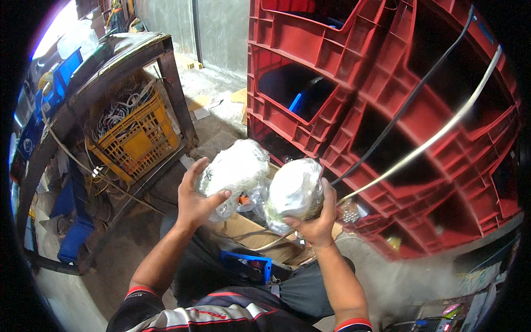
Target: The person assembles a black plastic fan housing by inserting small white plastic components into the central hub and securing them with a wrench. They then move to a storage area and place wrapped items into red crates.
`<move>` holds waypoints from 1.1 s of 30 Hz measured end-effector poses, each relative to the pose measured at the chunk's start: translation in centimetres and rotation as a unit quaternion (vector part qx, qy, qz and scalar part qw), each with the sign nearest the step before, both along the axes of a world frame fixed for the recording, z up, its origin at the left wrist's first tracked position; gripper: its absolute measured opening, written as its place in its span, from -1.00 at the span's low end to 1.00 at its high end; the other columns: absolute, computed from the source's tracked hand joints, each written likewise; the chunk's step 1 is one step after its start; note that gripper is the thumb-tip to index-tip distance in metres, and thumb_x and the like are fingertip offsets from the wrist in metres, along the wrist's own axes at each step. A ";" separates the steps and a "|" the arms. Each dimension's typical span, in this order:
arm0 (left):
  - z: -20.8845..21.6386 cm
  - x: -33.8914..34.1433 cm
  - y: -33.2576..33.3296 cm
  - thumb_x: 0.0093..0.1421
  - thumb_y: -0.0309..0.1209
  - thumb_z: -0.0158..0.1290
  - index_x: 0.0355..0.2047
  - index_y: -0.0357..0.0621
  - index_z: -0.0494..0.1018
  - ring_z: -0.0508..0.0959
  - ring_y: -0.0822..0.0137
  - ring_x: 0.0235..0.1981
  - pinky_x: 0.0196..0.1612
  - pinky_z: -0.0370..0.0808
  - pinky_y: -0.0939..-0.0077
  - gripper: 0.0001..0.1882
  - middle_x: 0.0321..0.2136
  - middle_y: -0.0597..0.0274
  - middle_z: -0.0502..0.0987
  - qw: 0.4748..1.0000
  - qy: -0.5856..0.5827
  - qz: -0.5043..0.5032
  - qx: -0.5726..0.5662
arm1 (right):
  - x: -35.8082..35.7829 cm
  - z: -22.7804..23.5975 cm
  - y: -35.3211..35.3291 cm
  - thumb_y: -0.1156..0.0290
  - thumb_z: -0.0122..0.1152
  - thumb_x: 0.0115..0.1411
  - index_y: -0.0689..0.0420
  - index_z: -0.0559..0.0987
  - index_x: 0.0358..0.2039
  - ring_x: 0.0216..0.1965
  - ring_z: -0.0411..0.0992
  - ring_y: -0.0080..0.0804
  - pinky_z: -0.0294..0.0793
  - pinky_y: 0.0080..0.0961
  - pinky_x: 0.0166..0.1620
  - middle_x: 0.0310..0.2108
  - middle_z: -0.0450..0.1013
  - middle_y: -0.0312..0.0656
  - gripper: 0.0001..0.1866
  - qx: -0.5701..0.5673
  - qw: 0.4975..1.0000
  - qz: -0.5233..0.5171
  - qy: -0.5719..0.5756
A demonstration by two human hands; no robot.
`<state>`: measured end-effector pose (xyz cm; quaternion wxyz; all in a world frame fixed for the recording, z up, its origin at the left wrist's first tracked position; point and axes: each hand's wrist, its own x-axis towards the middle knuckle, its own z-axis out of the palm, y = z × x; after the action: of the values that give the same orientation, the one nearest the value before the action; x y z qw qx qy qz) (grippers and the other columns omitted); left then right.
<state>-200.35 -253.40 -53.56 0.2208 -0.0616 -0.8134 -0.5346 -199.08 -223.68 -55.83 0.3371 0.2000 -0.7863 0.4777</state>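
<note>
My left hand point(193, 200) is closed around the left side of a white bundle point(237, 165) wrapped in clear plastic. A second plastic-wrapped package point(293, 189), white and rounded on top, is gripped by my right hand point(319, 222) from its right side and below. Both packages are held up side by side in front of me, with only a small gap between them. What the wrapping contains cannot be made out. Beneath them, opened cardboard point(243, 229) and crumpled clear plastic show, with a small orange piece point(243, 198) among the plastic.
Red plastic crates point(354, 72) are stacked high on the right, crossed by a black cable point(409, 99) and a white one point(442, 130). At left, a yellow crate point(141, 141) full of wires sits under a bench point(166, 55). A blue tray point(267, 269) lies between my legs.
</note>
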 end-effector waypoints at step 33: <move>0.0 -14.6 0.4 0.26 -0.21 0.05 0.05 -0.29 0.39 0.63 0.20 -0.17 -0.05 0.58 0.23 -0.54 -0.12 0.03 0.58 0.838 -0.267 -0.230 0.417 | -2.6 -4.3 2.2 -0.30 0.23 0.11 0.11 0.22 0.31 0.22 0.31 -0.20 0.36 -0.18 0.23 0.22 0.30 -0.15 -0.04 -0.487 0.811 0.141 -0.291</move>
<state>-214.98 -252.96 -53.58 -0.1298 -0.0040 -0.5036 -0.8541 -201.70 -221.43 -60.15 0.0748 -0.0305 -0.4748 0.8764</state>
